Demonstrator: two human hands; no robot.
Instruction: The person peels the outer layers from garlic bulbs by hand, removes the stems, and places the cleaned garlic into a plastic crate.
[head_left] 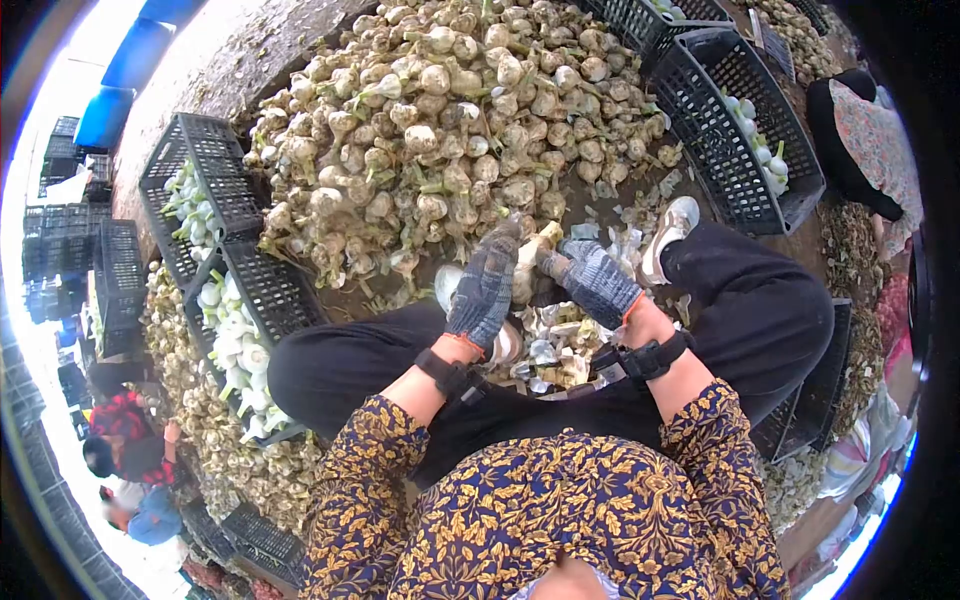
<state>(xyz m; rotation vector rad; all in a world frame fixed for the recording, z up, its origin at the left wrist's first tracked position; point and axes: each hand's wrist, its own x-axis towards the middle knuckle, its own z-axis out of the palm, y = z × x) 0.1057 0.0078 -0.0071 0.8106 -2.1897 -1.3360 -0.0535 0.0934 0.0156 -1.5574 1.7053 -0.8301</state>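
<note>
Both of my hands wear grey knit gloves and meet in front of a large heap of garlic bulbs (440,130). Between them is a pale garlic bulb (526,265) with a stem stub pointing up to the right. My left hand (485,285) is closed round the bulb's left side. On the right, my right hand (592,280) has its fingers pressed together at the stem end; any tool inside it is hidden. Loose peeled skins (560,345) lie below the hands, between my legs.
Black crates (255,205) with cleaned white bulbs (235,335) stand at the left. Another black crate (715,125) with a few white bulbs stands at the upper right. People sit at the far left (130,445) and the far right (870,145). My bent legs flank the skins.
</note>
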